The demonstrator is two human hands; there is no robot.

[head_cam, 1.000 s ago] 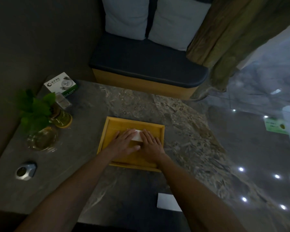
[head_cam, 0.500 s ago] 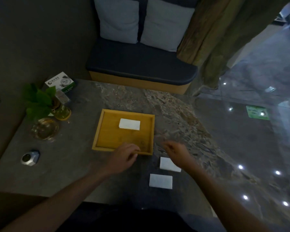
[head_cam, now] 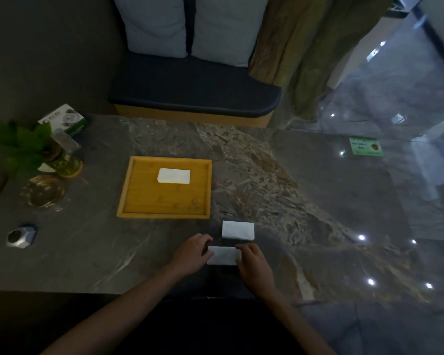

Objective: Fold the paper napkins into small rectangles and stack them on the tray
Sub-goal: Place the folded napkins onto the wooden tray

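- Yellow wooden square tray point(head_cam: 128, 196), centre of frame: one folded white paper napkin point(head_cam: 174, 176) lies in its upper half.
- Left hand point(head_cam: 190, 254), lower centre: fingers curled on the left edge of the nearest white napkin point(head_cam: 222, 255); grip cannot be confirmed.
- Right hand point(head_cam: 254, 262): resting on its right edge. Recommend aligning edges squarely before creasing.
- Second white napkin point(head_cam: 237, 229): just above, untouched.

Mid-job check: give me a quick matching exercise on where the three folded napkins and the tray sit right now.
Things:
1. napkin nearest the person
2. second loose napkin
3. napkin farthest away
4. wooden tray

Places:
A. lying inside the tray
B. on the table, untouched, just past the tray's near right corner
C. between the left hand and right hand
D. on the table, right of the glass dish

Pairs: 1-C, 2-B, 3-A, 4-D
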